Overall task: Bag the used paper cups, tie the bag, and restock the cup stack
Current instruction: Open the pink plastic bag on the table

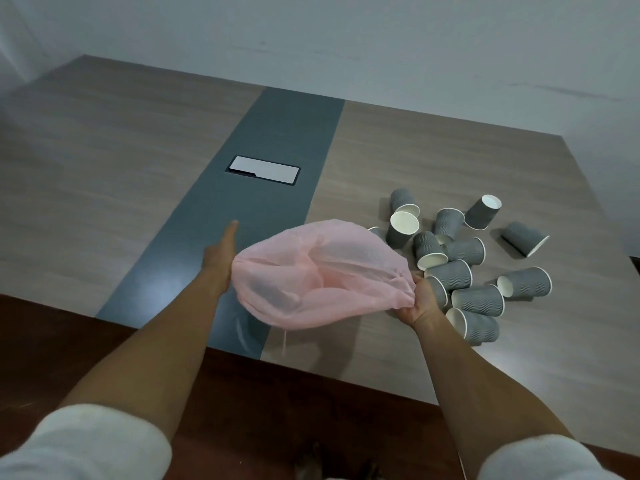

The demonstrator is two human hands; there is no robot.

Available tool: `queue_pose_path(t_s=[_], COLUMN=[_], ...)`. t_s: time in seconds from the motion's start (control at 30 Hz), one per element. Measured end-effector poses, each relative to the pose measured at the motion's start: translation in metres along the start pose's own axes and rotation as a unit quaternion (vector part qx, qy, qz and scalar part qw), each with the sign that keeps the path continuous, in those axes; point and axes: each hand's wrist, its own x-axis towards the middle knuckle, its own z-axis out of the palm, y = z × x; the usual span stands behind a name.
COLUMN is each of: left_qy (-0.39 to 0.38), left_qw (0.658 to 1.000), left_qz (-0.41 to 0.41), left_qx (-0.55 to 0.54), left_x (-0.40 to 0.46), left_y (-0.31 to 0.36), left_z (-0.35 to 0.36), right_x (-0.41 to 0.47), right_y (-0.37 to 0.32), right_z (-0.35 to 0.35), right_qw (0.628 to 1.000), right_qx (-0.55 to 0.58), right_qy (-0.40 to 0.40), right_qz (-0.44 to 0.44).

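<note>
A thin pink plastic bag (pixel 322 275) billows in the air just above the table's near edge. My right hand (pixel 420 299) is shut on its bunched right edge. My left hand (pixel 225 249) reaches to the bag's left side, thumb up; its fingers are hidden behind the plastic, so its hold on the bag is unclear. Several grey ribbed paper cups (pixel 464 271) with white insides lie tumbled on the table right of the bag, touching one another. One more grey cup (pixel 524 239) lies apart at the far right.
The wooden table (pixel 104 161) has a dark grey centre strip (pixel 277 133) with a white-lidded cable hatch (pixel 263 169) set in it. A pale wall stands behind the table. Dark red-brown floor (pixel 259 410) shows under the near edge.
</note>
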Motion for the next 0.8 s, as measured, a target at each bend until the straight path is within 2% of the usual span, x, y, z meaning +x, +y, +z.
queue_pose_path(t_s=[0.03,0.07,0.1,0.13,0.23,0.27,0.33,0.4,0.47,0.5,0.53,0.6,0.67,0.7,0.73,0.77,0.8], left_qy=[0.053,0.062,0.039,-0.002,-0.146,-0.165,-0.155,-0.175,-0.196,-0.176,-0.132,-0.043,-0.014,-0.006,0.001,0.009,0.014], left_qw=[0.995,0.986,0.974,0.97,0.971,0.961,0.927,0.869,0.761,0.708,0.671,0.645,0.623,0.61,0.603,0.606,0.613], left_qz=[0.084,0.155,0.212,0.226,0.154,0.162,0.244,0.304,0.33,0.34,0.365,0.415,0.44,0.446,0.45,0.446,0.444], left_qx=[-0.006,0.031,0.071,0.09,0.114,0.154,0.238,0.35,0.523,0.594,0.632,0.64,0.647,0.655,0.659,0.659,0.653], left_x=[0.002,-0.001,-0.002,-0.001,-0.003,-0.004,-0.008,-0.019,-0.02,-0.018,-0.015,-0.01,-0.008,-0.008,-0.007,-0.008,-0.008], left_y=[0.004,0.01,0.015,0.021,0.044,0.053,0.062,0.057,0.035,0.024,0.016,0.013,0.016,0.018,0.021,0.025,0.027], left_z=[0.008,0.017,0.026,0.033,0.044,0.046,0.058,0.072,0.09,0.095,0.094,0.086,0.076,0.072,0.07,0.071,0.072], right_x=[0.005,0.011,0.013,0.014,0.016,0.018,0.019,0.009,-0.002,-0.006,-0.003,0.005,0.014,0.014,0.014,0.011,0.004], right_y=[0.0,0.001,0.004,0.008,0.01,0.009,0.009,0.009,0.011,0.012,0.011,0.002,-0.005,-0.007,-0.01,-0.012,-0.009], right_z=[-0.005,-0.011,-0.013,-0.013,-0.017,-0.018,-0.021,-0.017,-0.008,-0.005,-0.006,-0.011,-0.013,-0.011,-0.005,0.007,0.024], right_qw=[1.0,1.0,1.0,0.999,0.999,0.999,0.999,0.999,0.999,0.998,0.996,0.985,0.944,0.895,0.825,0.738,0.659], right_qx=[-0.011,-0.014,-0.023,-0.033,-0.038,-0.038,-0.038,-0.024,-0.038,-0.044,-0.056,-0.103,-0.233,-0.333,-0.421,-0.486,-0.526], right_qy=[-0.002,-0.007,-0.011,-0.019,-0.016,-0.022,-0.021,-0.021,0.001,0.033,0.069,0.134,0.218,0.266,0.316,0.331,0.291], right_qz=[0.003,0.003,0.006,0.007,0.003,0.008,0.013,0.025,0.015,-0.002,-0.012,-0.032,-0.086,-0.13,-0.207,-0.33,-0.453])
